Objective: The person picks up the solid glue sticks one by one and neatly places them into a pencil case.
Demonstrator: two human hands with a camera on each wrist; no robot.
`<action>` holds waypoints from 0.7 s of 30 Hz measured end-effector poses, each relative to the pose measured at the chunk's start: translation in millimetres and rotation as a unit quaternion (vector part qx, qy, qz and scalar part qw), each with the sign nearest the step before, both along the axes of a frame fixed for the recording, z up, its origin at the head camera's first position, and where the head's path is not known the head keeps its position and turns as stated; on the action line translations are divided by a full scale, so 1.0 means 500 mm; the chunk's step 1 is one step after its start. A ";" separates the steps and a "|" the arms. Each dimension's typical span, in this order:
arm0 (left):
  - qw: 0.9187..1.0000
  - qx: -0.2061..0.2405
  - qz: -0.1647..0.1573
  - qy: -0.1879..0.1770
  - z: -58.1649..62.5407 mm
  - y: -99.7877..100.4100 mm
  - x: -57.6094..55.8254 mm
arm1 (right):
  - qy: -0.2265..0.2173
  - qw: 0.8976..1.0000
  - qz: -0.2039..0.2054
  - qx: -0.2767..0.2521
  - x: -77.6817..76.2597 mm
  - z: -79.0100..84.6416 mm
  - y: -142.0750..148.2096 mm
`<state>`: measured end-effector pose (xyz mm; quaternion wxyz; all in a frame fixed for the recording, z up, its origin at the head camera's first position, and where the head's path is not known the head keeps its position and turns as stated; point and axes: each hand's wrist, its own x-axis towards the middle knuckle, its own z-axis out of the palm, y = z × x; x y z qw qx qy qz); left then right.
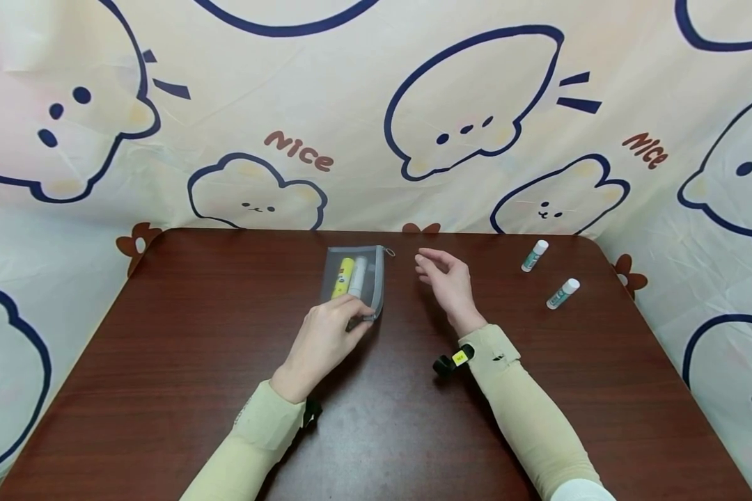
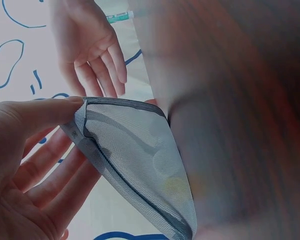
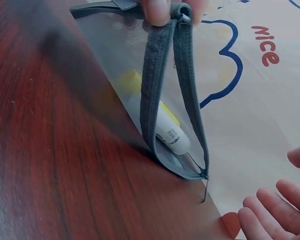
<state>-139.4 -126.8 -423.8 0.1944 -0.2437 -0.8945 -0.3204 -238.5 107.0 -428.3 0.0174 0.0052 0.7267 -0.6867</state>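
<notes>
A grey mesh zipper pouch (image 1: 371, 278) lies on the table, its zipper side gaping toward the right in the right wrist view. Inside it rest a yellow glue stick (image 1: 343, 277) and a white glue stick (image 3: 171, 131). My left hand (image 1: 332, 327) pinches the pouch's near corner between thumb and fingers, lifting that end. Just right of the pouch, my right hand (image 1: 450, 287) hovers over the table with fingers extended, holding nothing. Two white-capped glue sticks with teal labels, one farther back (image 1: 535, 256) and one nearer (image 1: 562, 293), lie to its right.
The dark brown wooden table (image 1: 182, 362) reaches a cartoon-printed cloth (image 1: 363, 104) at its back and sides. A small zipper pull (image 1: 389, 252) sticks out at the pouch's far right corner. Dark camera straps (image 1: 454, 362) sit on both wrists.
</notes>
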 end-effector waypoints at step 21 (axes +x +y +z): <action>1.000 0.002 -0.004 0.013 0.000 -0.002 0.001 | 0.026 0.997 -0.051 0.052 0.004 0.025 0.061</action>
